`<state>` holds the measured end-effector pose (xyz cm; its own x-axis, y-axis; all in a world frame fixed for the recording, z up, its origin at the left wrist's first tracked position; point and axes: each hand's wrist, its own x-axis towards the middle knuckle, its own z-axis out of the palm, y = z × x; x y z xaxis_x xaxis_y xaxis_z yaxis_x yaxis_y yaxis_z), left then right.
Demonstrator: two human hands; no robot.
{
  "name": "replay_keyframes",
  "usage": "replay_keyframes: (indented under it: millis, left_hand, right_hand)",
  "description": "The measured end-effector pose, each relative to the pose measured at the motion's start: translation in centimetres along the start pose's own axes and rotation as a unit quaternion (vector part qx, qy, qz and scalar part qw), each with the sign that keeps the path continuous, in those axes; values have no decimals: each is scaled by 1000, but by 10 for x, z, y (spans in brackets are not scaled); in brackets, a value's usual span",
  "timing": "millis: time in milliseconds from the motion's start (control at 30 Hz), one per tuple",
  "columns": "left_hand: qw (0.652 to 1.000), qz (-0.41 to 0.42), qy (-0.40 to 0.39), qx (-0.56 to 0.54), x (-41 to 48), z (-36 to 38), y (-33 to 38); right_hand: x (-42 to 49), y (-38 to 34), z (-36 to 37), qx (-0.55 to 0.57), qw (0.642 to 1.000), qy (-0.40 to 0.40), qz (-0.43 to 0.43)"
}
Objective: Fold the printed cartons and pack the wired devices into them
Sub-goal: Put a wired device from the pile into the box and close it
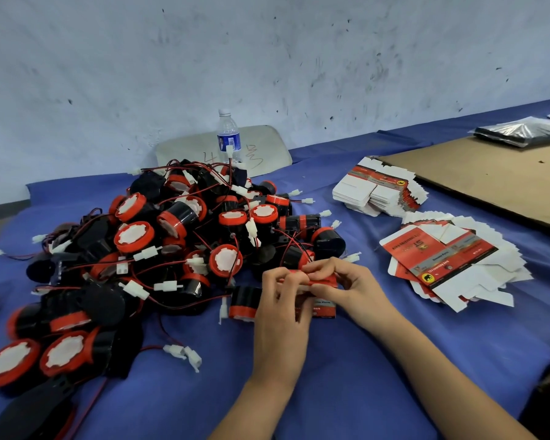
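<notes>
A red printed carton (323,308) stands on the blue cloth in front of me. My left hand (281,309) grips its left side and top, and my right hand (346,285) pinches its red top flap from the right. A big pile of wired devices (178,242), black cylinders with red caps, white centres and red-black wires, fills the left half. One device (243,301) lies just left of my left hand. Flat printed cartons lie in a fanned stack (451,262) to the right and in a second stack (378,192) further back.
A water bottle (228,136) stands behind the pile, in front of a grey chair back (267,147) with writing on it. A brown cardboard sheet (489,179) covers the far right, with a stack of dark plastic bags (521,131) on it. Loose white connectors (185,354) lie near my left forearm.
</notes>
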<state>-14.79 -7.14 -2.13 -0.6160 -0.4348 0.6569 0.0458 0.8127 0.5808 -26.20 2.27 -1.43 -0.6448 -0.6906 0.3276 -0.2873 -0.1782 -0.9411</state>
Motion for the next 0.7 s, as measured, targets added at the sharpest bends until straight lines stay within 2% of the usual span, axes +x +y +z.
replay_keyframes:
  millis: [133, 300, 433, 700]
  left_hand:
    - [999, -3, 17, 36, -2, 0, 1]
    - [1000, -14, 1, -28, -1, -5, -2]
    - [999, -26, -14, -34, 1, -7, -2]
    - [997, -41, -9, -58, 3, -8, -3]
  right_hand:
    - [1, 2, -3, 0, 1000, -28, 12]
    - [2, 5, -6, -5, 999, -44, 9]
    - [0, 4, -11, 8, 997, -75, 22]
    - [-4, 1, -12, 11, 997, -65, 39]
